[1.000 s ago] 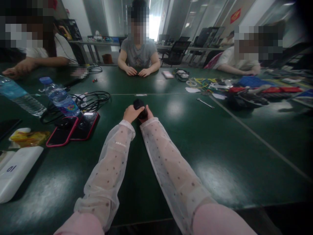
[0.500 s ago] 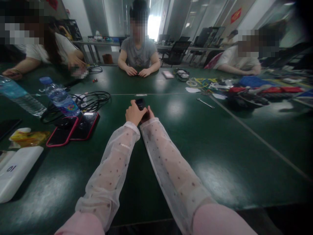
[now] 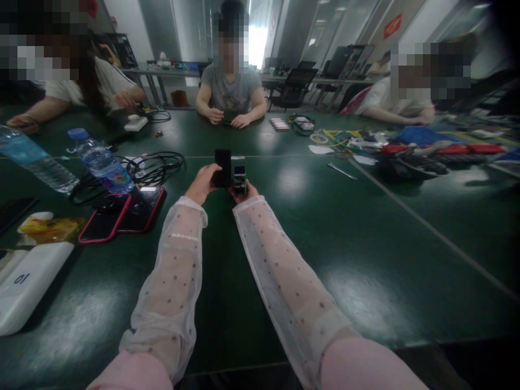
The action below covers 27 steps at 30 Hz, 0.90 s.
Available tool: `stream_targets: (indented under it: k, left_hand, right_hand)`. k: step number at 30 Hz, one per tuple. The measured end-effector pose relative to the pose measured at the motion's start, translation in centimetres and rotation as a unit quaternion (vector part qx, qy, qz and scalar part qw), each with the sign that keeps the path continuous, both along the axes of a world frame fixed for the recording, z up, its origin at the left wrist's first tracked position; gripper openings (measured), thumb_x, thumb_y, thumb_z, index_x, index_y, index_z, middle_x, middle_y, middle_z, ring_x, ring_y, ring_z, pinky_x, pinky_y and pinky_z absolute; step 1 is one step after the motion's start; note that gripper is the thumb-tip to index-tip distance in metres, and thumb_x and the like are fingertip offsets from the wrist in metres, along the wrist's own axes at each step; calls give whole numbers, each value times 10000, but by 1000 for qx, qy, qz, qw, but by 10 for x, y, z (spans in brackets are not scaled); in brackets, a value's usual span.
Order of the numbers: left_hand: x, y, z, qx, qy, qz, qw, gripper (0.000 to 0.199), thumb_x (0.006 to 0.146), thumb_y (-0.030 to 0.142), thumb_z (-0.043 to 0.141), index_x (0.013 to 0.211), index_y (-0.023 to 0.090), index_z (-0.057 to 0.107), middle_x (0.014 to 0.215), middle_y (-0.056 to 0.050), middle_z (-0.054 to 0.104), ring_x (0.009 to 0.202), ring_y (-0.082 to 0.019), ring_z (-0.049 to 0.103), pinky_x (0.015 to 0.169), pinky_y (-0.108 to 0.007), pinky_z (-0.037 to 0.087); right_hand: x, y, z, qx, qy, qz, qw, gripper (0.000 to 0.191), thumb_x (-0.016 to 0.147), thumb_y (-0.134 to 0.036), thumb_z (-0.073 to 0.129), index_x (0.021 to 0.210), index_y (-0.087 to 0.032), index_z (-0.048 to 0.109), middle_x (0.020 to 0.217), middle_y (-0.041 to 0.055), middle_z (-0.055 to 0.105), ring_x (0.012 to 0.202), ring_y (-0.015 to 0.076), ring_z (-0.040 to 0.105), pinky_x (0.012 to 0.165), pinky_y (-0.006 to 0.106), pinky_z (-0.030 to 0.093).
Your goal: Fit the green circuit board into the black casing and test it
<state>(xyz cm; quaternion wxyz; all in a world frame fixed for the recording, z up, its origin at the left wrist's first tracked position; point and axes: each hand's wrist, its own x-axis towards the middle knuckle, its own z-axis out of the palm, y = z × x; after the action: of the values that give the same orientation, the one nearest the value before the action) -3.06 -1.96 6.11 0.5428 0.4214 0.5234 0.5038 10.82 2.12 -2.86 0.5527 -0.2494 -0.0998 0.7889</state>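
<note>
My left hand (image 3: 202, 181) is closed on a flat black rectangular piece (image 3: 223, 168), like a cover or a phone, held upright with its dark face toward me. Just to the right, my right hand (image 3: 250, 190) grips a small boxy device (image 3: 240, 180) from below and the side. A bluish-dark square shows at the device's top, with pale or metallic parts under it. The two items are side by side, very near each other; whether their edges touch I cannot tell. Part of the right fingers is hidden behind the device.
Left on the green table (image 3: 284, 244) are two red-edged phones (image 3: 140, 210), black cables (image 3: 162, 162), a water bottle (image 3: 99, 162) and a white case (image 3: 36, 287). A wrench (image 3: 342, 171) and a heap of cables and tools (image 3: 430, 154) lie right. Three people sit around the table.
My left hand has moved left, taking the flat black piece apart from the device in my right hand. The device's front now shows. At far left, a co-worker's hand has shifted off a white object.
</note>
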Motion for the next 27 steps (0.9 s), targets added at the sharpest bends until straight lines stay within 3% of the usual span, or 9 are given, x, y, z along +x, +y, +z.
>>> stream_targets:
  k: [2, 4, 8, 11, 22, 27]
  left_hand:
    - [-3, -2, -6, -33, -124, -43, 991, 388, 839, 498, 505, 1025, 169, 591, 893, -55, 661, 832, -175, 630, 737, -302, 508]
    - [-3, -3, -18, -49, -209, -63, 975, 546, 833, 648, 423, 1001, 162, 606, 847, -68, 662, 810, -185, 633, 719, -312, 518]
    - [2, -1, -48, -64, -290, -50, 954, 676, 838, 724, 282, 1034, 164, 606, 841, -86, 668, 830, -179, 644, 741, -304, 531]
    - [3, 3, -60, -91, -292, -32, 951, 696, 846, 720, 247, 1025, 153, 609, 810, -88, 664, 792, -167, 645, 725, -281, 534]
    - [3, 3, -57, -110, -296, -37, 948, 702, 822, 739, 289, 1033, 151, 609, 721, -78, 650, 704, -158, 630, 678, -265, 542]
    - [3, 4, -58, -103, -289, -45, 951, 709, 817, 746, 285, 1027, 153, 612, 708, -78, 645, 692, -163, 627, 666, -274, 541]
  right_hand:
    - [2, -2, 1, 18, 8, 13, 1000, 413, 985, -354, 226, 1098, -152, 568, 810, 59, 712, 741, 148, 679, 610, 257, 585]
    - [2, -4, 4, 27, 7, 21, 999, 438, 984, -357, 211, 1127, -133, 560, 851, 73, 716, 777, 152, 684, 631, 265, 589]
    - [3, -6, 7, 35, 2, 37, 999, 485, 978, -357, 197, 1168, -74, 542, 914, 111, 713, 834, 160, 685, 667, 265, 584]
    - [3, -5, 6, 40, 1, 34, 999, 477, 976, -344, 194, 1175, -82, 539, 921, 105, 714, 850, 166, 685, 669, 280, 584]
    - [5, -4, 3, 49, 10, 63, 997, 497, 971, -370, 212, 1142, -57, 558, 935, 129, 712, 881, 170, 683, 665, 263, 583]
    - [4, -8, 7, 45, 12, 46, 998, 489, 973, -353, 207, 1138, -57, 559, 927, 119, 713, 851, 160, 687, 654, 251, 579]
